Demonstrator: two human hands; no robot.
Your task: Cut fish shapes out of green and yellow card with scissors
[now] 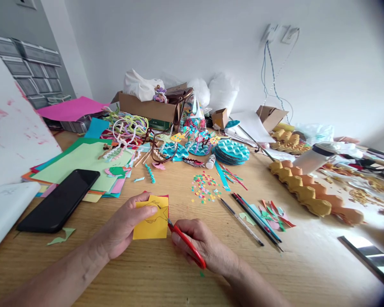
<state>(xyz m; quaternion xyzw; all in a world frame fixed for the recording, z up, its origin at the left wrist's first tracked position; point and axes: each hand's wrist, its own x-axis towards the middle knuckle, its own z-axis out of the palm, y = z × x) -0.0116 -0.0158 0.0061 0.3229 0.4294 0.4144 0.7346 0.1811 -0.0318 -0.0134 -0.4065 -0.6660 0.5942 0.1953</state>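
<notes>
My left hand (128, 219) pinches a yellow square of paper (151, 230), its thumb lying on top. A fish outline is drawn in dark line on the square, and a red edge shows behind it at the upper right. In my right hand (205, 245) are red-handled scissors (190, 245), fingers wrapped round the handles. The scissor tips meet the paper's right edge beside the drawn tail; how far the blades are apart is hard to see. Both hands are above the wooden table (131, 281).
Left lie a black phone (60, 200) and stacked coloured paper (80, 164). Ahead are confetti dots (206, 187), blue scalloped discs (231, 151) and pipe cleaners (131, 125). Rightward are pencils (256, 217), paper scraps (277, 215) and egg-carton strips (297, 187). A cardboard box (147, 106) stands at the back.
</notes>
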